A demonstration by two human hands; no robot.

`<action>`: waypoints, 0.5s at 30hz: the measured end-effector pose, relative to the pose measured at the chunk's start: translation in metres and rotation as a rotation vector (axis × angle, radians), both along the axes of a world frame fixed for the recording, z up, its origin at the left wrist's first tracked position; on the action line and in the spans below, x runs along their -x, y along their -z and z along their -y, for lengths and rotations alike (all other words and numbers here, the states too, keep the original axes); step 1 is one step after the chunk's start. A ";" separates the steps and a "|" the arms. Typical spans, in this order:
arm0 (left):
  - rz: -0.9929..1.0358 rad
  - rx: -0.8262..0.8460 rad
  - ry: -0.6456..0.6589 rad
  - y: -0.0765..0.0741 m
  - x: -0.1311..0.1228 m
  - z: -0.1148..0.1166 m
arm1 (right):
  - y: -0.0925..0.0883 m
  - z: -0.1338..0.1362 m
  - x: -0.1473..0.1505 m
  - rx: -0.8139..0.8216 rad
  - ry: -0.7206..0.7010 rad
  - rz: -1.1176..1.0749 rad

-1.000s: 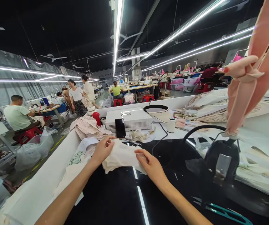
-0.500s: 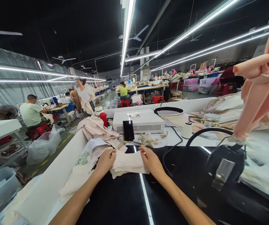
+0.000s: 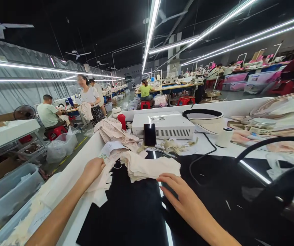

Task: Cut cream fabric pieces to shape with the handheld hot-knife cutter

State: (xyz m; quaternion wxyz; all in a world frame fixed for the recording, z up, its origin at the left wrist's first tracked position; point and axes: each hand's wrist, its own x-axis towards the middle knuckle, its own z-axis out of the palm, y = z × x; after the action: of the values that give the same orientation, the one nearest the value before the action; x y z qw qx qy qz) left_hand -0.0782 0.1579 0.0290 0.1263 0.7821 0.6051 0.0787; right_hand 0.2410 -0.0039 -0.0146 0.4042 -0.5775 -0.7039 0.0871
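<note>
A stack of cream cloth pieces lies on the black work surface, with nothing holding it. My right hand rests just in front of the stack's right corner, fingers stretched out flat and empty. My left hand reaches to the left onto a heap of cream cloth and white labels at the table's edge. Its fingers are hidden behind the back of the hand.
Behind the stack stand a black phone, a white box-shaped machine, a red bottle, a black-rimmed bowl and a thread spool. A dark device with a cable fills the lower right. Several people work at tables to the left, beyond plastic bins.
Both hands have let go of the cream stack. The left hand moved left to the cloth at the table edge, the right drew back. The view swung left, and the hanging pink cloth left it.
</note>
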 end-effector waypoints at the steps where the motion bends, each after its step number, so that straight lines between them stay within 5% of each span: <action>1: -0.041 0.008 -0.028 0.002 0.010 0.003 | 0.001 0.007 0.002 0.013 -0.022 -0.003; 8: -0.116 -0.008 -0.082 0.024 0.029 0.021 | 0.012 0.027 0.011 0.104 -0.118 -0.038; 15: 0.002 -0.105 -0.045 0.031 0.037 0.027 | -0.004 0.046 0.030 0.216 -0.205 -0.061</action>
State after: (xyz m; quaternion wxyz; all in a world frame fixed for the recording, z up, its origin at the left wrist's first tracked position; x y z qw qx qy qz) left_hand -0.1157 0.1306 -0.0024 0.0838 0.7738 0.6174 0.1140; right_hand 0.2112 -0.0496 -0.0105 0.3501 -0.5396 -0.7331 0.2206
